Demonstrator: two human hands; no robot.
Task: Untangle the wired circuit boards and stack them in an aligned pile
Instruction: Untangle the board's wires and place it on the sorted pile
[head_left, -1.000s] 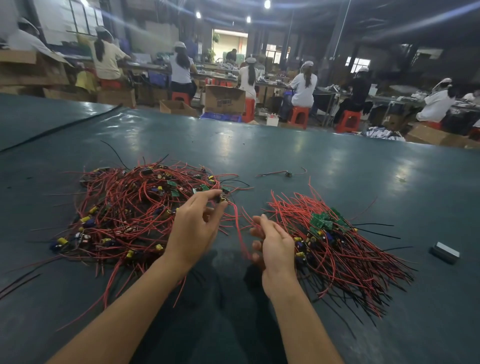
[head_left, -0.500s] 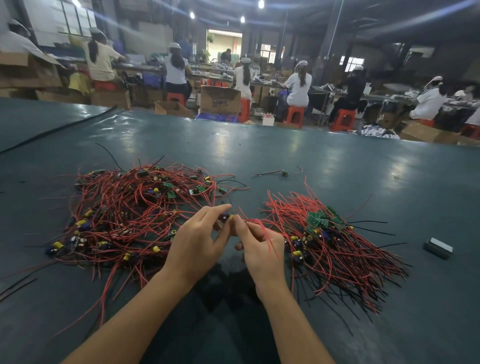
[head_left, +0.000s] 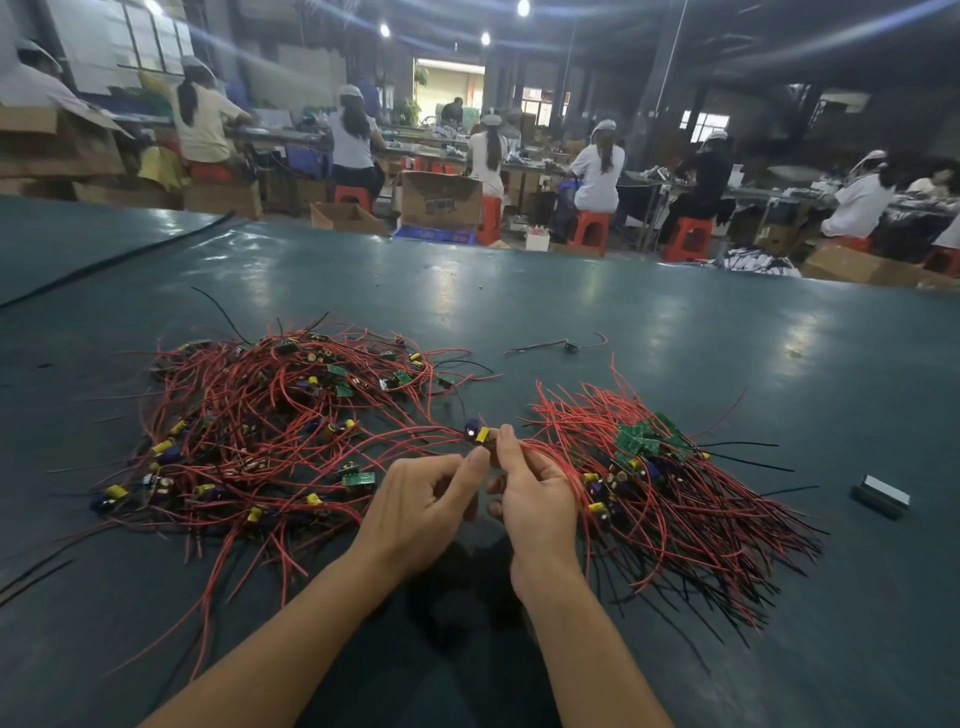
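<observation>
You are holding one small wired circuit board with a yellow capacitor and a dark purple component just above the dark teal table, between the two piles and slightly past your fingertips. Its component side is facing up and away from you, and its red leads are trailing out sideways: one is running left into the loose tangled heap of red-wired boards, and the others are passing right over your fingers. The board is too small to tell its own long axis. Your right hand is standing on its edge with the back turned to the right. Its thumb and forefinger are closing in a narrow pinch on the board's right side, and the other fingers are curling underneath. Your left hand is lying palm-down with its knuckles up and its forefinger reaching forward to meet the thumb at the board's near edge. That pinch is tight as well, though the fingertip is hiding the exact contact. Both forearms are coming in from the bottom edge and converging at the board. To the right, touching your right hand, the combed pile of green boards and red and black wires is lying with its boards gathered at the far end and its wires fanning toward you and to the right. One stray wired board is lying farther back, and a small grey rectangular block is sitting well off to the right.
</observation>
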